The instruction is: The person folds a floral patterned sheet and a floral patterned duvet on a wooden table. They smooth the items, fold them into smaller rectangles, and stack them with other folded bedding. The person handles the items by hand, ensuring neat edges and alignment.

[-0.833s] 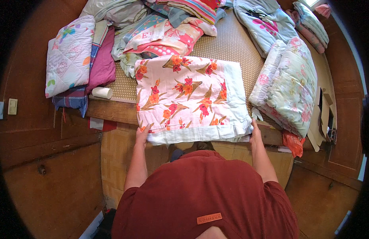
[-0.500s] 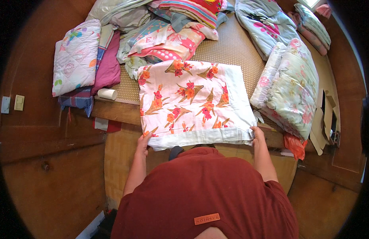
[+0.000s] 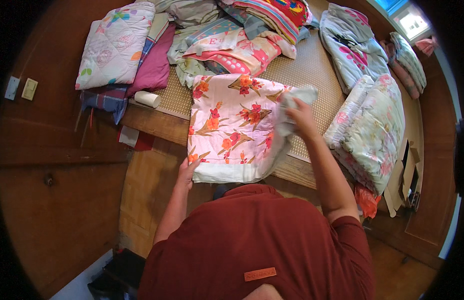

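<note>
A pink cloth (image 3: 232, 120) with orange and red flowers and a white border lies partly on the woven mat (image 3: 304, 62), its near edge hanging past the wooden bed edge. At its near left corner my left hand (image 3: 188, 172) is closed on the white border. My right hand (image 3: 299, 117) grips the right side of the cloth, which is lifted and bent inward over the flowered face. Some fingers of the right hand are hidden by bunched white fabric. Part of the raised edge is smeared by motion.
Folded quilts (image 3: 112, 47) and a maroon cloth (image 3: 154, 62) are stacked at the left, beside a white roll (image 3: 147, 99). Piled bedding (image 3: 242, 45) lies at the back. A floral quilt (image 3: 374, 130) stands at the right, near an opened cardboard box (image 3: 404, 175) and a red plastic bag (image 3: 367, 200).
My right hand has moved from the near right corner up and inward, carrying the cloth's right side toward the left. My left hand keeps its corner. The view has shifted slightly.
</note>
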{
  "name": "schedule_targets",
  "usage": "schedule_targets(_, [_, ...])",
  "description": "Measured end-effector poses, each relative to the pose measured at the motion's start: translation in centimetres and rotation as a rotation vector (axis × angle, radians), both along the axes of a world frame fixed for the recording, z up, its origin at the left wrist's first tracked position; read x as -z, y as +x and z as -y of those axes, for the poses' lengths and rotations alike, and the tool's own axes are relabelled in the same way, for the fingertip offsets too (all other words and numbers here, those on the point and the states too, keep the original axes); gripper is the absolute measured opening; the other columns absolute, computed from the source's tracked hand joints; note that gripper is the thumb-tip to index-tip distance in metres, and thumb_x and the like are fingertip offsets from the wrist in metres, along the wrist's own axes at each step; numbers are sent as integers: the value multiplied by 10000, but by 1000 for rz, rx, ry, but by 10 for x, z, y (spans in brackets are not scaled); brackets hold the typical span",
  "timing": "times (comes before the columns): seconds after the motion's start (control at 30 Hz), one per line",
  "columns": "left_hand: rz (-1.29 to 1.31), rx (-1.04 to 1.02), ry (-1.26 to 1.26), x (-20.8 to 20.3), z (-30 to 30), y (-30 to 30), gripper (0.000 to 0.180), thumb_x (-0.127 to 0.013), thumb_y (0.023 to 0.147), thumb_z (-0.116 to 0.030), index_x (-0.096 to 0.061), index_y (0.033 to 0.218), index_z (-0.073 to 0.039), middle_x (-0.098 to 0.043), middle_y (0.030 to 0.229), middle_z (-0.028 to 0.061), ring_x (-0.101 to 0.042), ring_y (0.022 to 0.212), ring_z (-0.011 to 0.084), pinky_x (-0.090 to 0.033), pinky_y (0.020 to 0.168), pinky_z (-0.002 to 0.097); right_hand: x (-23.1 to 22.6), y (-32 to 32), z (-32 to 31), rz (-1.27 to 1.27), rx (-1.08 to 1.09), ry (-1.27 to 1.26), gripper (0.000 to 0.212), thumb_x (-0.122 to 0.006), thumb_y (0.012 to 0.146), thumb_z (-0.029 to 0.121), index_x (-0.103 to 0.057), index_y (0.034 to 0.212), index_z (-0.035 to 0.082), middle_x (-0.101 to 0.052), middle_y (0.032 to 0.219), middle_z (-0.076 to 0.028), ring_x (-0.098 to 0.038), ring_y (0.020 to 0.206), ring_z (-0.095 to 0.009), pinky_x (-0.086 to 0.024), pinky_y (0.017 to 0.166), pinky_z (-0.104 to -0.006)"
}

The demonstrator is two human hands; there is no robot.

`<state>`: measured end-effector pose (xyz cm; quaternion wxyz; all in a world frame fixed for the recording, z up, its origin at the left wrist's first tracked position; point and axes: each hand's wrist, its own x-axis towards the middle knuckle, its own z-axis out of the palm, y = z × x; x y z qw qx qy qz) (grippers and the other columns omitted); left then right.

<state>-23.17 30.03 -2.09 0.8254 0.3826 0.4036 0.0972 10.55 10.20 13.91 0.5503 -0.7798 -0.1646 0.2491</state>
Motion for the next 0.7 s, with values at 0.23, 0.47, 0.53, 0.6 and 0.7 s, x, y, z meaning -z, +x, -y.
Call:
schedule_targets(0.23, [10, -131, -33, -8, 9, -2, 323, -541, 846, -156, -517, 1142, -29, -591, 1015, 55, -571, 898, 166, -460, 771, 291, -5, -169, -123, 364, -958, -321, 591, -617, 720, 311, -442, 1242, 96, -481, 1200, -196, -493, 1077, -328, -405, 901, -374])
schedule_targets(0.47, [97, -298, -413, 31, 6, -26, 433, -460, 856, -310, -470, 1188, -30, -480, 1224, 68, -453, 1098, 221, -351, 938, 350, 63, -140, -78, 371, -577, -306, 503, -670, 683, 264, -534, 1129, 73, -553, 1093, -146, -544, 973, -307, -432, 846, -372])
schedule_targets(0.53, [195, -352, -389, 33, 4, -26, 515, -459, 846, -411, -462, 1200, -36, -451, 1263, 74, -406, 1154, 225, -305, 975, 371, 66, -117, -56, 211, -426, -468, 475, -677, 680, 261, -563, 1097, 65, -585, 1012, -173, -592, 867, -291, -463, 779, -365])
schedule_targets(0.6, [192, -378, -472, -2, 2, -20, 515, -497, 834, -399, -460, 1208, -47, -472, 1243, 80, -440, 1129, 220, -333, 956, 368, 86, -96, -33, 248, -402, -580, 538, -687, 680, 332, -547, 1126, 66, -571, 1042, -188, -585, 891, -304, -460, 783, -370])
schedule_targets(0.7, [36, -184, -251, -5, 3, -11, 519, -587, 797, -294, -447, 1225, -37, -517, 1180, 85, -508, 1046, 197, -387, 907, 341, 90, -95, -25, 221, -392, -524, 611, -678, 682, 373, -509, 1165, 39, -544, 1096, -208, -538, 990, -323, -428, 850, -369])
